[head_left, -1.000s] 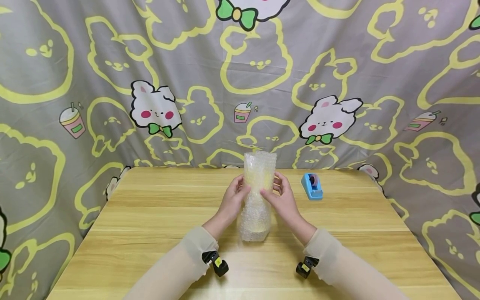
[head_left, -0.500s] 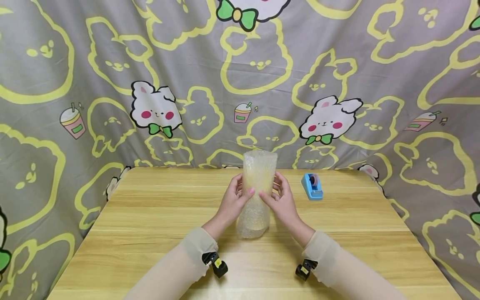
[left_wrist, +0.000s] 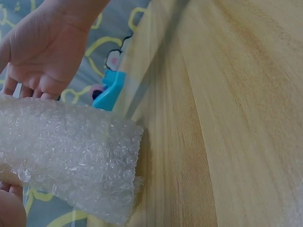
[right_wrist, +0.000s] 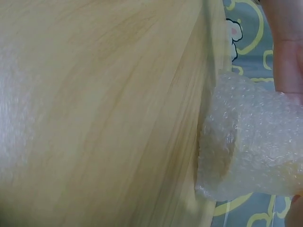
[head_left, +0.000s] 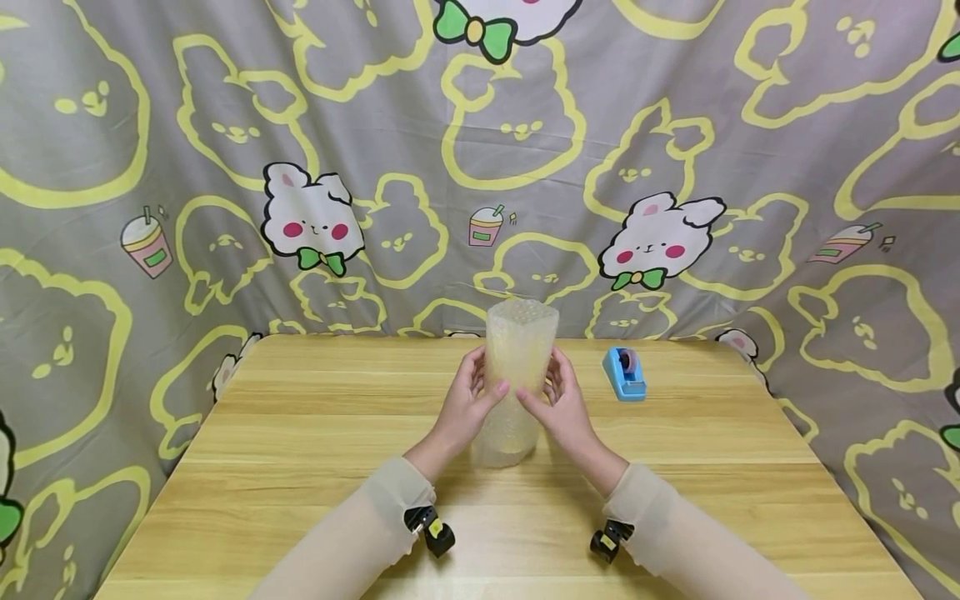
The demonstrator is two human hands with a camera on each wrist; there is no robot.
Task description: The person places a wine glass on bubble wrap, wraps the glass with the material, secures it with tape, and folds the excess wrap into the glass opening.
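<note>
A tall bundle of bubble wrap (head_left: 517, 358) stands nearly upright at the middle of the table, between both hands. Something yellowish shows faintly through its layers, and its upper end is open. My left hand (head_left: 467, 407) grips the left side, thumb across the front and fingers behind. On the opposite side my right hand (head_left: 564, 407) holds it the same way, the two thumbs close together. In the left wrist view the lower end of the bubble wrap (left_wrist: 71, 151) lies close to the tabletop; the right wrist view shows that end of the bubble wrap (right_wrist: 251, 137) too.
A blue tape dispenser (head_left: 626, 375) with a roll of tape stands at the back right of the wooden table (head_left: 337, 400). Behind the table's far edge hangs a grey curtain (head_left: 420, 108) with yellow outlines and rabbit faces.
The bundle has tipped more upright, its lower end moving away from me and its open top coming into view. Both hands have kept their grip, and the left thumb has slid slightly inward.
</note>
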